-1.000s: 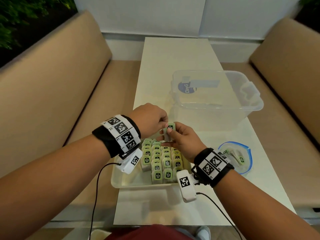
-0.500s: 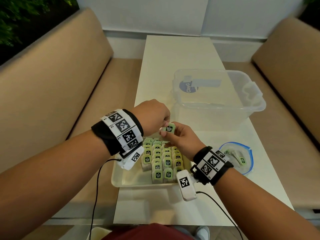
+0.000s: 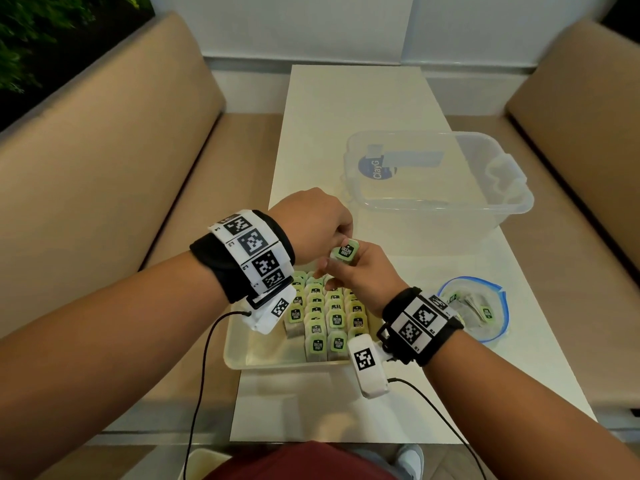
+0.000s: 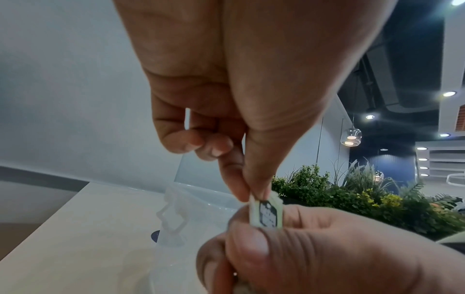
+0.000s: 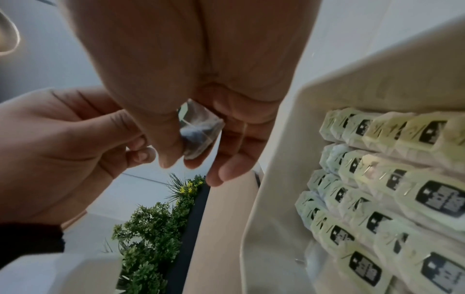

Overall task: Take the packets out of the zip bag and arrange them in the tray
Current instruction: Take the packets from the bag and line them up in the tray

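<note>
Long pale table down the middle, clear tub on its far right side, and the white tray near the front edge with green-labelled packets lined up in rows inside. The zip bag lies open to the right of the tray, a few packets in it. Above the tray's far end, the right hand grips one packet between thumb and fingers, label up, while the left hand pinches that packet's top edge with thumb and forefinger, other fingers curled.
</note>
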A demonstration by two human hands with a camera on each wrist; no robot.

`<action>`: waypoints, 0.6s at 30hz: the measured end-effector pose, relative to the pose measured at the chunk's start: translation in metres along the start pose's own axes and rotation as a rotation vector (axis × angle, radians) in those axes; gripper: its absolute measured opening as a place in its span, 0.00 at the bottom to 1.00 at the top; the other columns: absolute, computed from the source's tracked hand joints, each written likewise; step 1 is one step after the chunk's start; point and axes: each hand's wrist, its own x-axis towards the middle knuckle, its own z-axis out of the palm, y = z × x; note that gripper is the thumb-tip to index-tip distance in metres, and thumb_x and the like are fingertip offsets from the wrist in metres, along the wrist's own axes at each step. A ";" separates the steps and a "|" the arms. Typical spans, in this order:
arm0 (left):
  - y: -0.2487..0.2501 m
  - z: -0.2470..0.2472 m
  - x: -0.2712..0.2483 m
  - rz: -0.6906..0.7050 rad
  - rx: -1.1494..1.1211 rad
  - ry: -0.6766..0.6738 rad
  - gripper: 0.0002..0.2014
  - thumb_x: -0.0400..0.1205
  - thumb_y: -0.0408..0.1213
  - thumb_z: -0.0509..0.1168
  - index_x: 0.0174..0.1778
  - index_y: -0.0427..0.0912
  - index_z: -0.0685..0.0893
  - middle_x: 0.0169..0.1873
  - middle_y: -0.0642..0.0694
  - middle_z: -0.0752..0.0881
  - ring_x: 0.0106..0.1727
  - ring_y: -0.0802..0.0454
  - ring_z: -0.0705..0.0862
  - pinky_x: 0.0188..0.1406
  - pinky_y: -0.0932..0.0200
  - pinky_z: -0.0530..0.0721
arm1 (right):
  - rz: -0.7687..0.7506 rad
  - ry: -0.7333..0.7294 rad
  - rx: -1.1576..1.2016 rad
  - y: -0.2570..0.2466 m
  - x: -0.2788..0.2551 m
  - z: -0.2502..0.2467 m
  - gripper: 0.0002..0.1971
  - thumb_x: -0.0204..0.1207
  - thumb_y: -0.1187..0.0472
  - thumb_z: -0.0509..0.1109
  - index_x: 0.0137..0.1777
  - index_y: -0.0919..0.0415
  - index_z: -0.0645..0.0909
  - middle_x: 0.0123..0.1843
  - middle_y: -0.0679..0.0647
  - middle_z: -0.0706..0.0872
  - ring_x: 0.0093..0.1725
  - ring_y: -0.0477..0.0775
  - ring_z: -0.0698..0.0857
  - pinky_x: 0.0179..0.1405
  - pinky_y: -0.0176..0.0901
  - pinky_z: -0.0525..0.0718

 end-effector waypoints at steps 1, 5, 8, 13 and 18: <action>0.001 0.000 0.000 0.005 0.003 -0.006 0.08 0.83 0.43 0.64 0.52 0.53 0.88 0.45 0.53 0.89 0.48 0.51 0.85 0.46 0.54 0.82 | 0.003 0.004 0.004 0.001 0.001 -0.001 0.09 0.76 0.69 0.76 0.52 0.74 0.84 0.45 0.69 0.89 0.43 0.60 0.89 0.43 0.52 0.88; 0.001 -0.002 0.003 0.015 0.043 -0.013 0.09 0.84 0.43 0.63 0.54 0.52 0.88 0.45 0.52 0.89 0.48 0.50 0.85 0.45 0.54 0.82 | -0.005 -0.004 0.013 0.000 0.002 -0.003 0.09 0.70 0.70 0.80 0.48 0.65 0.86 0.42 0.60 0.89 0.42 0.56 0.88 0.49 0.56 0.89; 0.000 -0.004 0.003 0.011 0.067 0.005 0.09 0.84 0.44 0.63 0.54 0.52 0.88 0.45 0.51 0.89 0.48 0.50 0.85 0.41 0.56 0.78 | -0.025 -0.008 0.028 0.000 0.001 -0.003 0.09 0.68 0.71 0.81 0.45 0.62 0.86 0.40 0.58 0.90 0.42 0.57 0.89 0.46 0.52 0.90; -0.003 -0.002 0.004 0.008 0.042 0.032 0.08 0.84 0.44 0.64 0.52 0.52 0.88 0.43 0.53 0.89 0.47 0.51 0.85 0.45 0.54 0.82 | -0.052 0.016 -0.013 -0.002 0.003 -0.001 0.11 0.69 0.73 0.80 0.50 0.68 0.86 0.46 0.69 0.90 0.44 0.62 0.90 0.52 0.58 0.90; -0.009 0.001 0.005 -0.004 0.041 -0.007 0.07 0.83 0.44 0.64 0.53 0.53 0.87 0.42 0.55 0.86 0.47 0.52 0.83 0.43 0.56 0.78 | -0.020 0.018 -0.089 0.001 0.005 -0.005 0.13 0.69 0.68 0.82 0.52 0.68 0.86 0.48 0.66 0.91 0.45 0.58 0.90 0.54 0.59 0.89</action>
